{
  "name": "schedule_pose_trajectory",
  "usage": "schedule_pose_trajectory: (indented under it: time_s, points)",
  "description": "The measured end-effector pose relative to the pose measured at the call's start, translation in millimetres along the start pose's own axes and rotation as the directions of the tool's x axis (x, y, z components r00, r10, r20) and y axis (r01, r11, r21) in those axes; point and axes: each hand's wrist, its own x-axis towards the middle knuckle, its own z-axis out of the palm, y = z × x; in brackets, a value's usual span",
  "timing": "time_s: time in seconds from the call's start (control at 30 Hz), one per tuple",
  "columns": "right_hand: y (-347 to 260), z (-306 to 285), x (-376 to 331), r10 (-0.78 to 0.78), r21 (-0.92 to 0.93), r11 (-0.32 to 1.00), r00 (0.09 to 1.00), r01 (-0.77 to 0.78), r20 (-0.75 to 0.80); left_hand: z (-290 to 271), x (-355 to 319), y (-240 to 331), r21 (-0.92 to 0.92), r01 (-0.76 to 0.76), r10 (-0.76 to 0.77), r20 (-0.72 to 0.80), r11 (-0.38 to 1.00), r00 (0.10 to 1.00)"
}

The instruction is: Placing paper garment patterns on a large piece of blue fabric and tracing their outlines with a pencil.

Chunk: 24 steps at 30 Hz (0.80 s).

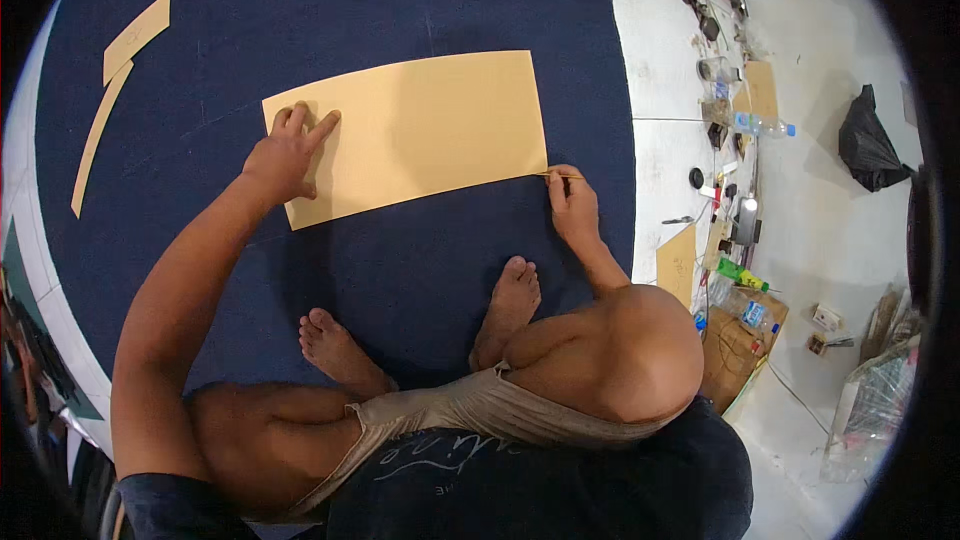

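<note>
A large tan card pattern piece with a gently curved top edge lies flat on dark navy cloth. My left hand presses on its left end, fingers spread. At the card's lower right corner, my right hand pinches a thin yellowish stick, perhaps a pencil. The stick's tip meets or nearly meets the corner; which, I cannot tell. Faint pale lines run across the cloth above and left of the card.
Smaller card pieces and a narrow curved strip lie at the cloth's left. My bare feet stand on the cloth below the card. Along the right, the white floor holds plastic bottles, assorted tools, more card and a black bag.
</note>
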Motion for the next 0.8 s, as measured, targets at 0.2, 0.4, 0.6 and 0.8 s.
schedule_pose_trajectory:
  time_s: [0.2,0.4,0.6,0.8]
  points:
    - [11.2,-4.3,-2.3,0.181,0.116,0.978,0.981,-0.172,-0.073,2.4,4.9,3.9,0.015,-0.015,0.016,-0.014,1.000,1.000]
    - [18.4,-0.4,-2.1,0.177,0.130,0.978,0.980,-0.165,-0.088,0.8,2.9,5.3,0.016,-0.004,0.004,-0.006,1.000,1.000]
    - [12.0,9.7,-4.8,0.041,-0.007,0.999,0.993,-0.042,-0.111,3.8,-1.0,-1.3,0.067,0.013,-0.013,-0.014,0.998,1.000]
    - [-44.1,30.0,-9.7,-0.395,-0.245,0.874,0.907,0.420,0.147,-3.4,5.7,9.4,0.058,-0.008,0.009,-0.015,0.998,1.000]
